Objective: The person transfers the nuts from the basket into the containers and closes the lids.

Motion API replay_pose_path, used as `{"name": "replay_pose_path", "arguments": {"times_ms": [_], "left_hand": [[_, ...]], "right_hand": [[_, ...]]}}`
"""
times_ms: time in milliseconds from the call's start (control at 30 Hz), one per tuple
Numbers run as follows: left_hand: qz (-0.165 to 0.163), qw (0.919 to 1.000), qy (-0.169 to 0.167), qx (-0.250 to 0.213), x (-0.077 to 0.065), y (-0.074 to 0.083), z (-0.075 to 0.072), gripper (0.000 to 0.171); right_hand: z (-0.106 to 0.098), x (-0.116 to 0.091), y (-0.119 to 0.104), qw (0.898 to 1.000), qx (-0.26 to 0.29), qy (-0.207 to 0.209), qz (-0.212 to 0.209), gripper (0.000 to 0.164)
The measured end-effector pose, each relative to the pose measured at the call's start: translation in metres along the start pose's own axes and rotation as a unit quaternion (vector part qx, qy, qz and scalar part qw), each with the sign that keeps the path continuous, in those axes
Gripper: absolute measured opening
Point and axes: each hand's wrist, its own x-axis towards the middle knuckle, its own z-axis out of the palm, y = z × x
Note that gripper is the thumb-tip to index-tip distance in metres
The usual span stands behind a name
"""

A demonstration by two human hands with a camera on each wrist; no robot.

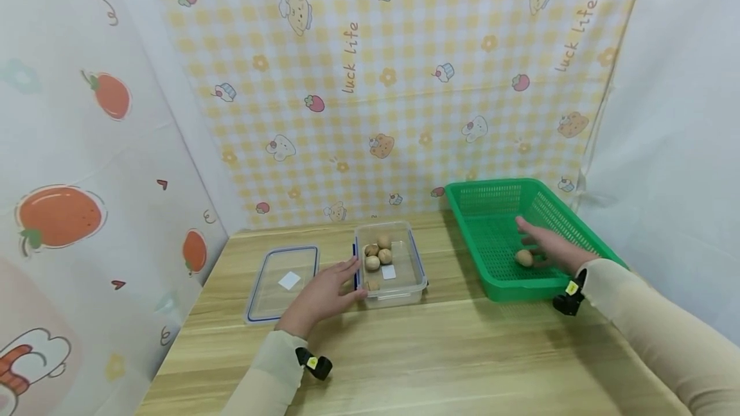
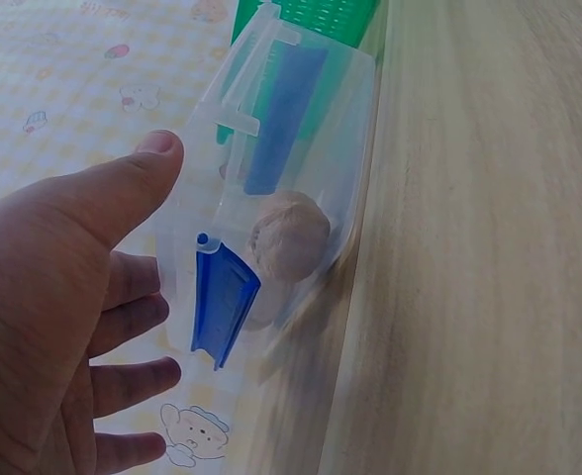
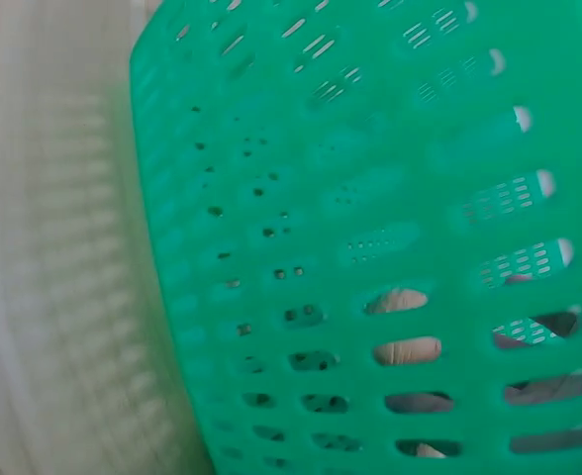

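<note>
My left hand (image 1: 325, 295) reaches to the left side of a clear plastic box (image 1: 409, 275), fingers spread and fingertips right at its wall. In the left wrist view the thumb and fingers (image 2: 133, 388) stand apart beside the box's blue side clip (image 2: 222, 302). Several tan walnuts (image 1: 372, 263) lie in the box, mostly toward its left and back. Over on the right, my right hand (image 1: 552, 248) is inside a green basket (image 1: 471, 236), fingers extended close beside a single walnut (image 1: 524, 258). In the right wrist view the slotted basket wall (image 3: 370, 198) hides most of that hand.
A clear lid (image 1: 272, 294) with a blue seal lies flat on the wooden table (image 1: 416, 358), left of the box. A patterned cloth (image 1: 358, 114) hangs behind the table, and a white curtain (image 1: 665, 114) closes off the right side beyond the basket.
</note>
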Motion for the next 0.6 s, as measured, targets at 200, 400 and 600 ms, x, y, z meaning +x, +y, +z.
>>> {"name": "replay_pose_path", "arguments": {"times_ms": [200,400,600], "left_hand": [[-0.007,1.0,-0.001,-0.004,0.0,0.001,0.0,0.079],[-0.012,0.9999,-0.007,-0.008,0.001,0.001,0.0,0.079],[-0.013,0.9998,-0.008,-0.012,0.001,0.001,0.0,0.079]], "right_hand": [[0.004,0.002,0.001,1.0,-0.025,-0.012,0.005,0.099],[0.008,0.003,0.008,0.998,-0.059,-0.023,-0.018,0.088],[0.005,0.008,0.017,0.995,-0.087,-0.045,-0.033,0.081]]}}
